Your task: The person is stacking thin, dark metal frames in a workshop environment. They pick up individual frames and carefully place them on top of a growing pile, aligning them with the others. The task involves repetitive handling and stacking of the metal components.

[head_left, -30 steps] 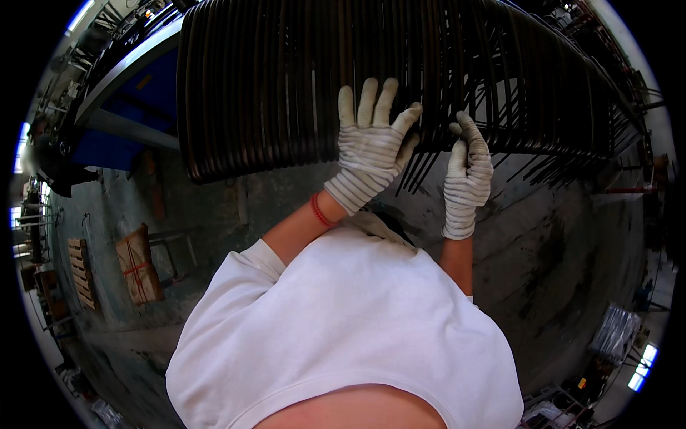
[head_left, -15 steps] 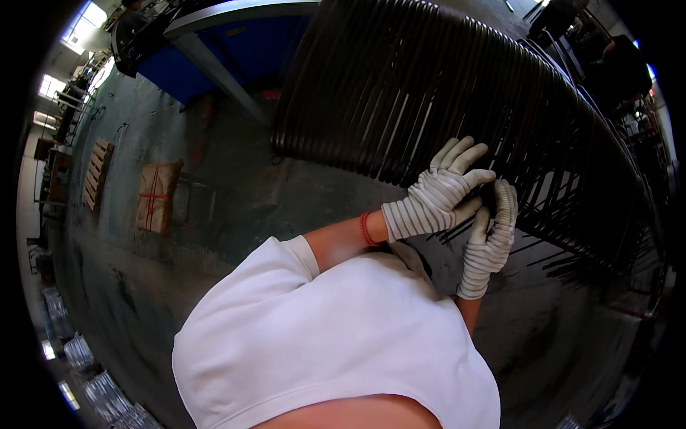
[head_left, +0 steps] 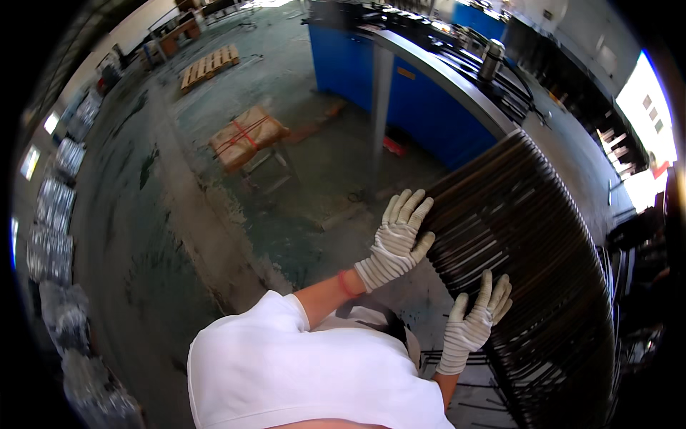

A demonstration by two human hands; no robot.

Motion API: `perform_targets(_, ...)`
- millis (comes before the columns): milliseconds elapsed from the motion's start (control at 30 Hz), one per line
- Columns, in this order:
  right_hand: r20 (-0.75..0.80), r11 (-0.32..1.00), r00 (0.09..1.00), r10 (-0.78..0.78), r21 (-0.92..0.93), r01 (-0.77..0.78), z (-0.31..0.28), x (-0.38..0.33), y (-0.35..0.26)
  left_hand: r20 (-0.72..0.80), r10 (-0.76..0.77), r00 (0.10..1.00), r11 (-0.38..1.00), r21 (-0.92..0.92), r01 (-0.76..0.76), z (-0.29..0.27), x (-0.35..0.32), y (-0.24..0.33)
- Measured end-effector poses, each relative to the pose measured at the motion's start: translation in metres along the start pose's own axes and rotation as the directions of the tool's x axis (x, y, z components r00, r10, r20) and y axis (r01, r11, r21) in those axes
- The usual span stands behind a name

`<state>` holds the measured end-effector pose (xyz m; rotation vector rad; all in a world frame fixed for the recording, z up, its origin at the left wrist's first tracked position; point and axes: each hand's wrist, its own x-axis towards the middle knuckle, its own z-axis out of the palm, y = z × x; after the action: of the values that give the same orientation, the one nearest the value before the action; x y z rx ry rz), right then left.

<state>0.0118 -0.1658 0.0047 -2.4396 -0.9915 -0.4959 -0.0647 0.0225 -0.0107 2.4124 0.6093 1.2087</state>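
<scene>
A long row of dark, thin bent metal rods point(head_left: 529, 236) hangs side by side to my right, forming a ribbed bank. My left hand point(head_left: 397, 239), in a whitish striped glove, is at the bank's near-left edge with fingers spread; whether the fingertips touch the rods I cannot tell. Lower down, my right hand point(head_left: 476, 319) in a matching glove lies over the rods' near side, fingers apart. Neither hand holds anything that I can see. A red bracelet point(head_left: 347, 284) circles my left wrist.
Behind the rods stands a blue workbench point(head_left: 436, 107) with a metal edge, bearing a silver flask point(head_left: 491, 60) and dark rods. A brown parcel tied with red cord point(head_left: 246, 137) rests on a small stand. Farther off lies a wooden pallet point(head_left: 209, 67). Wrapped bundles point(head_left: 51, 243) line the left side.
My view has swung left, showing more of the bench and floor. My hands, close together before, are now apart, the left one nearer the rods' far end.
</scene>
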Motion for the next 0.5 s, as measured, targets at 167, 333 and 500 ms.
perform_targets(167,0.101,0.973,0.992,-0.082,-0.207,0.102,0.012,0.003,-0.001,0.043,-0.034,0.999,0.999,0.004,0.034,-0.004,-0.004,-0.007)
perform_targets(333,0.133,0.961,0.985,-0.112,-0.239,0.141,0.012,0.006,-0.005,0.096,-0.103,0.99,0.992,0.083,0.095,-0.004,-0.007,-0.002)
perform_targets(500,0.145,0.944,0.981,-0.13,-0.284,0.167,0.011,0.005,-0.004,0.126,-0.161,0.979,0.978,0.155,0.141,0.008,-0.011,0.005)
